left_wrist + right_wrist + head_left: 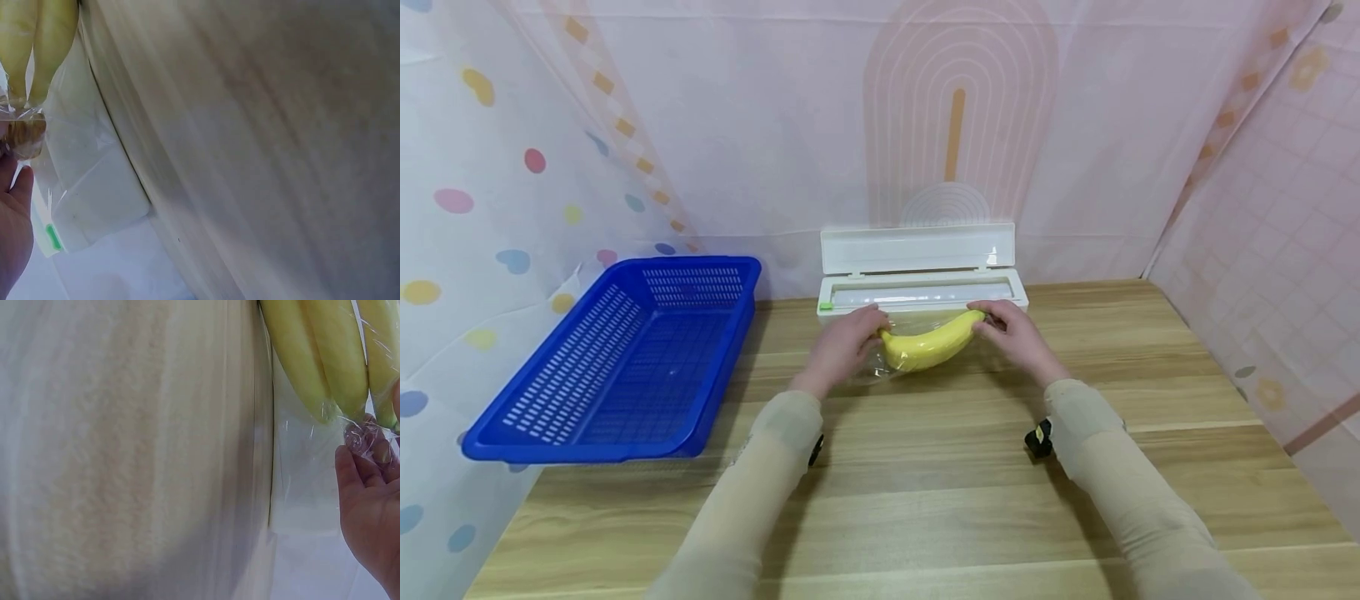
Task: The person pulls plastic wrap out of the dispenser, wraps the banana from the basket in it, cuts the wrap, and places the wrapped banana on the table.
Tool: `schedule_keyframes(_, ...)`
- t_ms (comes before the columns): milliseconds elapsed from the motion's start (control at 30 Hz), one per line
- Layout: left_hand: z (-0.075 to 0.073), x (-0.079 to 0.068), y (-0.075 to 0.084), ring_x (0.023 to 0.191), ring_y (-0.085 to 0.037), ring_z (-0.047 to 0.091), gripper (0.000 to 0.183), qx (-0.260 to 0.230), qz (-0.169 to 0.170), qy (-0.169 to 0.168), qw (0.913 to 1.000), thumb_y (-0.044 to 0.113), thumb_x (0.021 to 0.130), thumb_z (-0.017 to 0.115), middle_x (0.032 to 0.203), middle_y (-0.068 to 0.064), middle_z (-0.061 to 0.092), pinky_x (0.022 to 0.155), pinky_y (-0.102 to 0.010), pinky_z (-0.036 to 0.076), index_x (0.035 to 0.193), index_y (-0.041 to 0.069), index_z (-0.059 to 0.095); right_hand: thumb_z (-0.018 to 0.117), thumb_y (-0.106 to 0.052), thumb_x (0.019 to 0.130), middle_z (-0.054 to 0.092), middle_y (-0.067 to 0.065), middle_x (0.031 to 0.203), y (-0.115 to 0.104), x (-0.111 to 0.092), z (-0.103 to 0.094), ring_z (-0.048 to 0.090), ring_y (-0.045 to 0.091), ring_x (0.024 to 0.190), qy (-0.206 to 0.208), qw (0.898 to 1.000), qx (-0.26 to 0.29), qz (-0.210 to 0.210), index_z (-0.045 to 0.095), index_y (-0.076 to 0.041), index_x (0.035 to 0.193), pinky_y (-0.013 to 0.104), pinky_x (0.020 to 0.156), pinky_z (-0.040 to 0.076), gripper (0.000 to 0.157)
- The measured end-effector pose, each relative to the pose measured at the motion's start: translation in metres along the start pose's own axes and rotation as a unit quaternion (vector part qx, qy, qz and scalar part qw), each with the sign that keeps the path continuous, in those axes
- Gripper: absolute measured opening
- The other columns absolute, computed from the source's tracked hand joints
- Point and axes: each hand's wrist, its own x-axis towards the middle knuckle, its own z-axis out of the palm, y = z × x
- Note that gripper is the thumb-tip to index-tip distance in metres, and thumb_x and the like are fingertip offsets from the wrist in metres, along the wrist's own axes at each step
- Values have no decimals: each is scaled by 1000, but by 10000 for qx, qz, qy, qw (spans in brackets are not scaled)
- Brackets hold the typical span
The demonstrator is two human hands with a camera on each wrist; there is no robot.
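"What's on the desk (895, 508)?"

"At its left, a blue basket (655, 375). At the back, a long white box (917, 248) with its lid standing up."

"And the bananas (928, 346)?"

"Just in front of the box, between the hands, with clear film (880, 363) over them."

"Are both hands holding on?"

"Yes. The left hand (844, 346) pinches one filmed end, the right hand (1017, 337) the other."

"Anything smaller?"

"A green tab (825, 307) at the box's left end."
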Motion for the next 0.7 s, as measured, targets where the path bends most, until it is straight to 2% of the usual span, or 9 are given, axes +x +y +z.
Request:
schedule_keyframes(100, 2, -2, 1, 139, -27, 41, 24, 58, -66, -25, 10000, 7, 93, 66, 132, -9, 61, 112, -47, 35, 116, 11, 62, 63, -6, 97, 57, 21, 123, 0, 0, 1, 51, 29, 111, 19, 10000, -27, -42, 59, 2, 132, 43, 98, 47, 36)
schedule_keyframes(300, 4, -5, 2, 142, -26, 36, 24, 303, -98, -81, 9995, 8, 96, 63, 140, -10, 56, 116, -44, 28, 120, 9, 62, 61, -6, 98, 56, 22, 125, 1, 1, 3, 53, 32, 114, 52, 9998, -81, -176, 56, 1, 136, 43, 101, 47, 39)
schedule_keyframes(500, 1, -9, 3, 145, -25, 30, 30, 367, -161, -363, 9985, 13, 99, 59, 147, -10, 48, 119, -44, 20, 129, 9, 59, 59, -8, 100, 53, 24, 126, 1, 0, 3, 53, 35, 112, 2, 9992, -302, -261, 50, 0, 142, 47, 100, 46, 44)
schedule_keyframes(700, -8, -9, 7, 145, -28, 28, 43, 257, -196, -645, 9974, 18, 98, 62, 150, -10, 45, 119, -47, 19, 139, 10, 53, 63, -14, 98, 51, 24, 131, -4, -1, 0, 51, 36, 116, -121, 9986, -431, -290, 44, -1, 146, 51, 103, 43, 53)
